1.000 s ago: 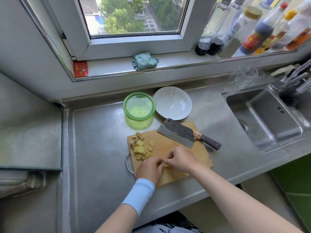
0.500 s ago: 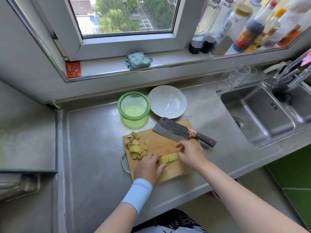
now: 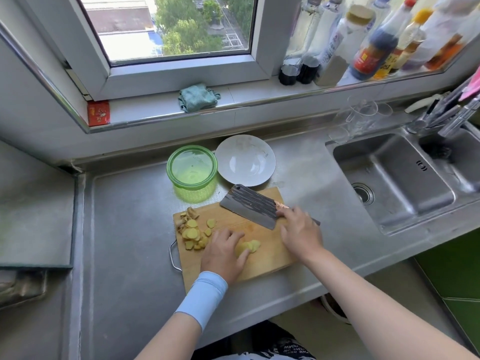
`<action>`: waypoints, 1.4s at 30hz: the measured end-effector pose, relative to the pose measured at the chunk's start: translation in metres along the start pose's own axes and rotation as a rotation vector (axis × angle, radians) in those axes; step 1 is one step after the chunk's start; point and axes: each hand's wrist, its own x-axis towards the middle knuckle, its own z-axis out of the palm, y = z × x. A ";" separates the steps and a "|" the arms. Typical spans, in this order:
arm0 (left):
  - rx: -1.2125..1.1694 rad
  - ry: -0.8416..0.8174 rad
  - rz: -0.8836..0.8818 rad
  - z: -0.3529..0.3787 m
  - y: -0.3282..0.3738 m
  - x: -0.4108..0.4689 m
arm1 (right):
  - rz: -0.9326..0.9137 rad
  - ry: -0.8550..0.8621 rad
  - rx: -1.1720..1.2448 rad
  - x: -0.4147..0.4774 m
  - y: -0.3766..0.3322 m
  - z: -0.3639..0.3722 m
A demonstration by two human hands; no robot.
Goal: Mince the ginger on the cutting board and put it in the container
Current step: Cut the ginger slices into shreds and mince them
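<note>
A wooden cutting board (image 3: 270, 258) lies on the steel counter. A pile of yellow ginger slices (image 3: 192, 233) with some peel sits at the board's left end. My left hand (image 3: 222, 253) holds down a short fanned row of ginger slices (image 3: 248, 246) in the middle of the board, fingers and thumb curled round them. A dark cleaver (image 3: 249, 206) lies flat across the board's far right corner. My right hand (image 3: 300, 231) covers its handle, fingers wrapped over it. A green round container (image 3: 191, 169) stands just beyond the board.
A white bowl (image 3: 245, 159) sits next to the container on the right. A steel sink (image 3: 405, 178) is at the right, with glasses (image 3: 361, 118) behind it. Bottles (image 3: 374, 42) and a folded cloth (image 3: 198, 97) line the windowsill.
My right hand left the ginger row and moved up and right onto the cleaver handle. My left hand stayed on the fanned slices. The cleaver has not moved.
</note>
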 end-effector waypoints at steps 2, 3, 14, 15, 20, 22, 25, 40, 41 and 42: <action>0.035 -0.125 -0.022 0.000 0.016 0.012 | -0.030 0.018 -0.088 0.013 0.013 -0.008; 0.059 -0.173 -0.054 0.001 0.022 0.016 | -0.065 0.029 -0.105 0.017 0.017 -0.012; 0.066 -0.053 -0.135 0.017 0.020 0.011 | -0.356 -0.312 0.038 -0.004 -0.002 0.023; 0.057 -0.037 -0.131 0.019 0.020 0.011 | -0.328 -0.325 0.059 -0.006 -0.002 0.026; 0.014 0.009 -0.113 0.023 0.018 0.010 | -0.189 -0.306 0.161 -0.007 -0.001 0.031; -0.006 0.008 -0.110 0.025 0.017 0.010 | -0.162 -0.282 0.175 -0.005 -0.002 0.030; -0.016 -0.002 -0.107 0.027 0.014 0.009 | -0.179 -0.304 0.165 -0.006 -0.006 0.031; -0.146 -0.110 0.006 -0.005 -0.029 -0.016 | -0.455 -0.392 0.001 -0.009 -0.044 0.032; -0.156 -0.098 0.016 -0.004 -0.029 -0.016 | -0.458 -0.392 0.011 -0.009 -0.045 0.033; -0.170 -0.080 0.027 -0.003 -0.029 -0.015 | -0.458 -0.390 0.017 -0.010 -0.044 0.034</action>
